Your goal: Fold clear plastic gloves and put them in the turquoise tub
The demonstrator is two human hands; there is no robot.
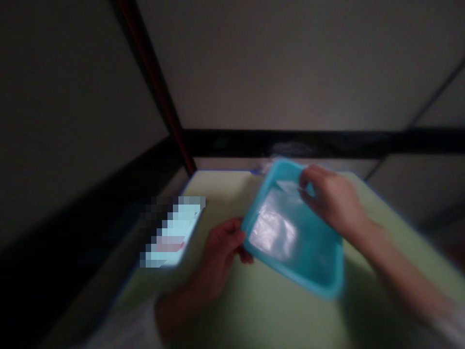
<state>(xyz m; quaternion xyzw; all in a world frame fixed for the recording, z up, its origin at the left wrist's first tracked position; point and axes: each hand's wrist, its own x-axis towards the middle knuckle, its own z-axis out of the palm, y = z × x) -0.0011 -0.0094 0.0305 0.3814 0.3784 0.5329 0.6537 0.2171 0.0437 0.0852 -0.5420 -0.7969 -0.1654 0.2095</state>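
Note:
A turquoise plastic tray (321, 259) is held tilted over the table. My left hand (225, 245) pinches its left corner, thumb on the rim and fingers underneath. Inside the tray lies a clear, shiny plastic bag (276, 225) with a whitish strip along its upper edge. My right hand (332, 198) reaches in over the tray's far right side. Its thumb and fingers are closed on the end of that strip. Blur hides the exact fingertip contact.
The pale green table (225, 186) has a blue edge. A bright, pixelated rectangle (178, 237) lies along its left side. Crumpled clear plastic (294, 149) shows behind the tray. Grey panels (290, 68) with dark bars and a red-brown post (156, 72) stand beyond.

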